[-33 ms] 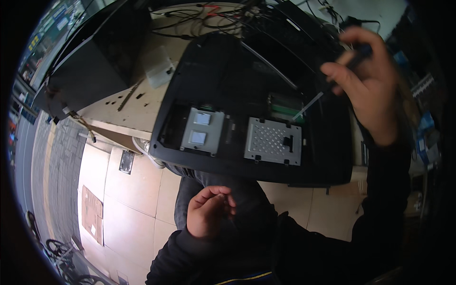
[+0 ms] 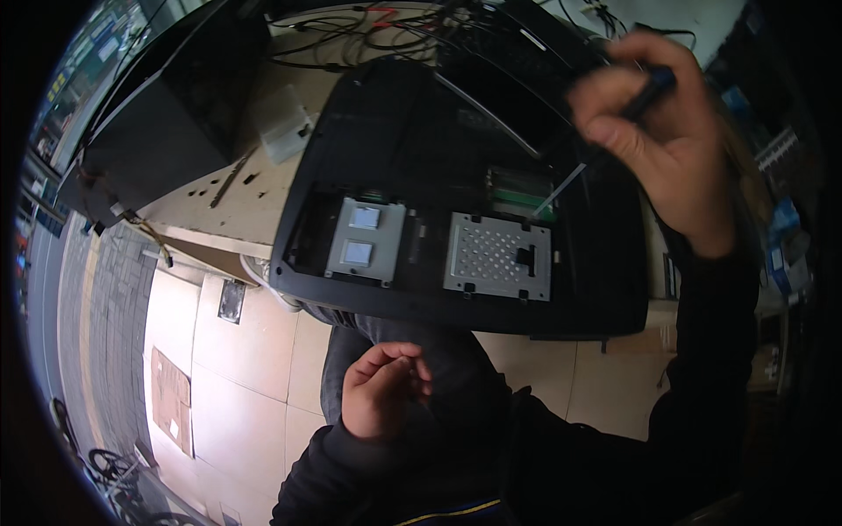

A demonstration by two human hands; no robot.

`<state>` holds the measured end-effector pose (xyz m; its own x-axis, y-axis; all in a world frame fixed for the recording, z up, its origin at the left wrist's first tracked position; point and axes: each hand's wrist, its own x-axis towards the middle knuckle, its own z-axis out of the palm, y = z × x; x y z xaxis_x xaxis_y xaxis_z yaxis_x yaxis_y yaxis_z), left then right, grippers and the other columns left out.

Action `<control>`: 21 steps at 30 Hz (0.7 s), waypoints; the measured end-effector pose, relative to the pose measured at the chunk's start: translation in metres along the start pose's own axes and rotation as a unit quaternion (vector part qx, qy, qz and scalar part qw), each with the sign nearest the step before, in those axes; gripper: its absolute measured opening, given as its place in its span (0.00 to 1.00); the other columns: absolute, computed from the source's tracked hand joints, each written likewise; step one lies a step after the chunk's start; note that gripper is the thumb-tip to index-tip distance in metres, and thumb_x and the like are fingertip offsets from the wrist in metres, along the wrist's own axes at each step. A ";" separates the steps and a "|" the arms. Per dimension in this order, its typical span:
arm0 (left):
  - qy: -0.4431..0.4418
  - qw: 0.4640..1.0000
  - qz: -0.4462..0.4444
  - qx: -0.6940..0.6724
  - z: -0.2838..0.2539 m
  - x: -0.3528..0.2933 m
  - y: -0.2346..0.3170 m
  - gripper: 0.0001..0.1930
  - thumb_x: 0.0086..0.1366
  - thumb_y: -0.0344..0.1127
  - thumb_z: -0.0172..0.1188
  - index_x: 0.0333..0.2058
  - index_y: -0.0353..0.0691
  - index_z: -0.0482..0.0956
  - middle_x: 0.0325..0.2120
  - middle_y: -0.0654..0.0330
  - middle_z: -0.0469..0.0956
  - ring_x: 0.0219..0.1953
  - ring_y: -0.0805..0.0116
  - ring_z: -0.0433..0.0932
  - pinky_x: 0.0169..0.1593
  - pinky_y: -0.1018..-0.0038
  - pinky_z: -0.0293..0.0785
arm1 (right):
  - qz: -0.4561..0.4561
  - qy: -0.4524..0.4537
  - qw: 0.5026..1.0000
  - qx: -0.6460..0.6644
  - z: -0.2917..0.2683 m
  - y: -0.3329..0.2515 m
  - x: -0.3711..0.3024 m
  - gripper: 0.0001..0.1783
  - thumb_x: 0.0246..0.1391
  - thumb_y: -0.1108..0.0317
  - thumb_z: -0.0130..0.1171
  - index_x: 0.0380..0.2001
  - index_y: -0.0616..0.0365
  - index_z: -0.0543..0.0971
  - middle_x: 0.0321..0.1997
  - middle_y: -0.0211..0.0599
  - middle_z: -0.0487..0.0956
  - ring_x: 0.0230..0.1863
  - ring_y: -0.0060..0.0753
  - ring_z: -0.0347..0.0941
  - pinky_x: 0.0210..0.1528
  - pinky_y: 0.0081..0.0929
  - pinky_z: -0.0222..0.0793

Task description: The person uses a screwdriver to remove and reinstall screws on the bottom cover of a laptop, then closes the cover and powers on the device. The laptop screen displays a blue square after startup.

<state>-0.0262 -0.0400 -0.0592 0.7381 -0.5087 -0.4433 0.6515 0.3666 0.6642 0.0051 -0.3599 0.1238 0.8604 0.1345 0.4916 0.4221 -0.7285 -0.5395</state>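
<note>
- Left hand (image 2: 384, 392) is above the lap, fingers half curled; whether it holds something, I cannot tell.
- Black laptop (image 2: 419, 305) lies underside up on the tabletop (image 2: 263, 203); one silver plate (image 2: 374, 267) carries two pale squares, another plate (image 2: 484, 254) is perforated.
- Right hand (image 2: 662, 140), blurred, is bent around a screwdriver (image 2: 564, 185), tip near the green board (image 2: 516, 203).

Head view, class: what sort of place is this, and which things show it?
Probably an electronics repair bench: a laptop lies underside up with its bays uncovered, the right hand holds a screwdriver, and tangled cables lie on the worktable.
</note>
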 end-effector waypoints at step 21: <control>-0.045 0.999 -0.012 -0.005 -0.009 0.004 -0.001 0.10 0.70 0.28 0.47 0.44 0.34 0.76 0.32 0.55 0.80 0.29 0.68 0.78 0.33 0.75 0.73 | 0.039 0.034 0.998 -0.042 -0.003 -0.001 -0.018 0.31 0.61 0.76 0.56 0.63 0.65 0.56 0.32 0.38 0.81 0.36 0.30 0.81 0.43 0.26 0.78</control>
<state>-0.0223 -0.0352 -0.0673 0.7036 -0.5857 -0.4024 0.6709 0.3607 0.6479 -0.0123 -0.3636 0.1178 0.8673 0.0307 0.4968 0.3257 -0.7896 -0.5200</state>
